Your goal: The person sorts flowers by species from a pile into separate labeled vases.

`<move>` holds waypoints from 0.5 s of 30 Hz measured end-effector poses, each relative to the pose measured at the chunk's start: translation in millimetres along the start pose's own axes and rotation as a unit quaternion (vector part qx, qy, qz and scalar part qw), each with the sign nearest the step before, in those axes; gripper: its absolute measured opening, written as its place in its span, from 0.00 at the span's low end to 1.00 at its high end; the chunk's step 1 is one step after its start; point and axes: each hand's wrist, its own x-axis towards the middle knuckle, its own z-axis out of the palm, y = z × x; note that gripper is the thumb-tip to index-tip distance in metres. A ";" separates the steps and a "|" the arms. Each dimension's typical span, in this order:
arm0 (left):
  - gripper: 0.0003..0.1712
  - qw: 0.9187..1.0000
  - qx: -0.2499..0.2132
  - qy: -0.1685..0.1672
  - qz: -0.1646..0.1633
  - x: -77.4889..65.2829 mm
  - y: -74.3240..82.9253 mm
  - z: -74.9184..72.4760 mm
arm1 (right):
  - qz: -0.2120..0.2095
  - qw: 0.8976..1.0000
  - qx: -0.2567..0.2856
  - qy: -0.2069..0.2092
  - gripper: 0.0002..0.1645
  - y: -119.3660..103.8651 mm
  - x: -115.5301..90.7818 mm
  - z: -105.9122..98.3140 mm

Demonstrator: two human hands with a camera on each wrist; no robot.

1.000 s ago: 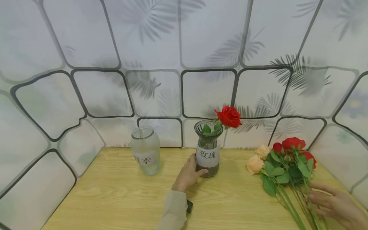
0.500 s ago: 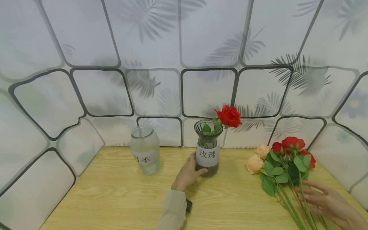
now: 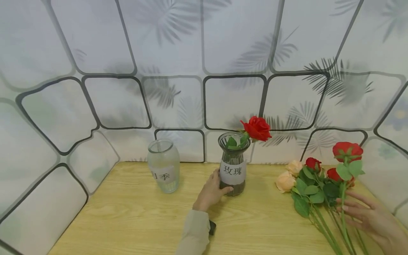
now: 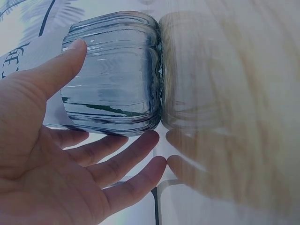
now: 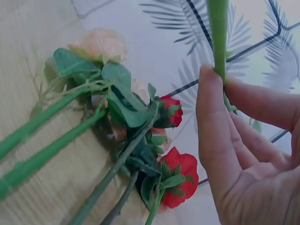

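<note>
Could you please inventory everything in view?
Flared ribbed glass vase: one, smoky grey, centre
Rounded glass vase: one, clear, left
Paper labels: two, white, on the vases
Leaning rose: one, red, in the flared vase
Held leafy rose: one, red, far right
Lying roses: at least two, red, right
Round roses: at least two, peach, beside those
Wood-grain table: one, yellowish, underneath
Patterned backdrop: one, white and grey, behind
Wrist item: one, black, left wrist
Fabric sleeve: one, beige, left arm
Left hand: one, holding the flared vase
Right hand: one, pinching the held rose
</note>
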 end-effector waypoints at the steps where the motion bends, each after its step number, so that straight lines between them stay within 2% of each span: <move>1: 0.50 1.000 0.000 0.000 0.000 -0.1 0.1 -0.2 | -0.008 1.000 0.005 0.001 0.32 -0.6 0.1 0.8; 6: 0.50 1.000 -0.003 0.003 0.000 0.5 1.0 -0.9 | -0.044 0.997 0.064 -0.011 0.31 -2.7 1.2 5.1; 11: 0.50 1.000 0.002 0.004 -0.003 0.5 0.4 0.1 | -0.043 0.996 0.067 0.027 0.29 -7.1 1.4 15.9; 15: 0.50 1.000 0.001 0.004 -0.002 0.3 -0.7 1.2 | -0.060 0.992 0.105 0.029 0.28 -7.2 0.4 24.5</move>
